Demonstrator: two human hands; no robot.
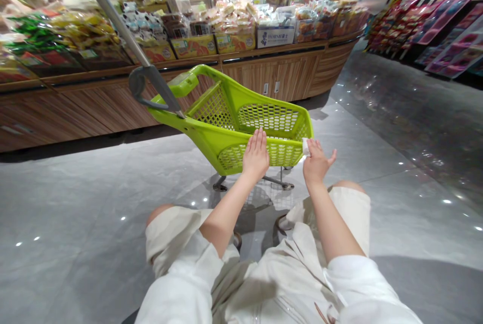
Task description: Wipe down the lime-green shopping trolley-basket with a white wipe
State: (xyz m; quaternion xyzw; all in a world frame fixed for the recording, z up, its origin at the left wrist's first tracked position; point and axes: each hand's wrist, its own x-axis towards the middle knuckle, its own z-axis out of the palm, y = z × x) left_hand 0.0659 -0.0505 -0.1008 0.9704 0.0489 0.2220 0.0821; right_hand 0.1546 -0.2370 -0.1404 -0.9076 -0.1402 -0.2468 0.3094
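- The grey floor (75, 203) is shining under the shop lights, and the person is crouching low on it, knees showing in pale shorts on either side of the arms.
- The wooden counter (264, 75) is curving round behind, carrying boxes and bags of packaged snacks at its top edge, likely so shoppers can reach them standing.
- The green basket (211, 138) is standing on its small wheels (220, 186) between the person and the counter. It is empty as far as the mesh walls show, with its near wall facing the person.
- The grey pole (113, 17) is slanting up and away to the left from the basket's far end, touched by neither hand.
- The left hand (255, 157) is lying open and flat against the near wall, fingers together and reaching the rim. It seems to be steadying the basket rather than gripping it.
- The right hand (316, 162) is resting at the near right corner, fingers spread and thumb out, closed on nothing.
- A white scrap (306, 147) is showing at that corner beside the fingertips. I cannot tell whether it is stuck to the basket or pinned by a finger.
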